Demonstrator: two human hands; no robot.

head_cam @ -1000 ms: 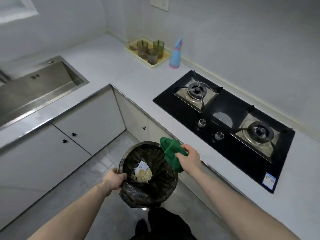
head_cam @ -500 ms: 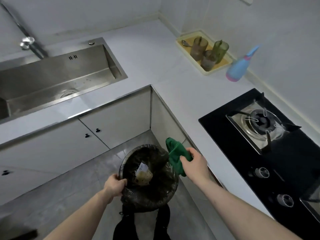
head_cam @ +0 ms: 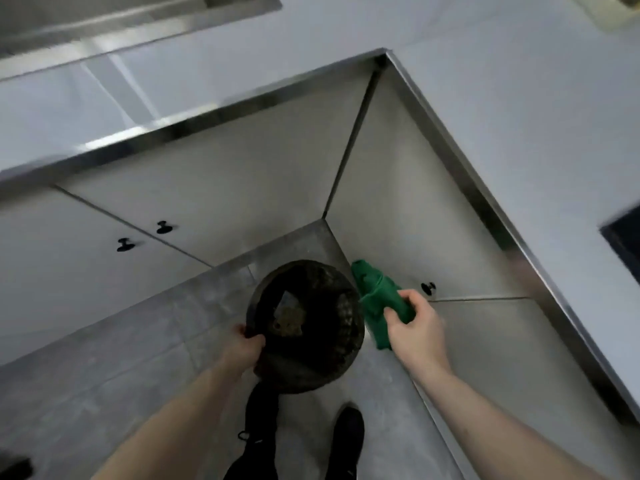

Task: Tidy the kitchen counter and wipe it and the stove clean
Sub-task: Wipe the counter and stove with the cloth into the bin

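Note:
A round bin lined with a black bag (head_cam: 341,344) hangs low over the floor in the inner corner of the counter, with scraps of waste (head_cam: 289,315) inside. My left hand (head_cam: 244,348) grips its near-left rim. My right hand (head_cam: 417,332) holds a bunched green cloth (head_cam: 375,299) just right of the bin's rim. The white counter (head_cam: 519,116) runs along the top and right. Only a dark corner of the stove (head_cam: 623,237) shows at the right edge.
The steel sink (head_cam: 104,19) lies at the top left. Grey cabinet doors with black knobs (head_cam: 162,227) line the corner beneath the steel counter edge (head_cam: 478,188). My dark shoes (head_cam: 346,441) stand on the grey tiled floor (head_cam: 104,375).
The view has tilted down toward the floor, so the tray, spray bottle and most of the stove have left the frame. The bin and both hands sit lower, nearer the floor.

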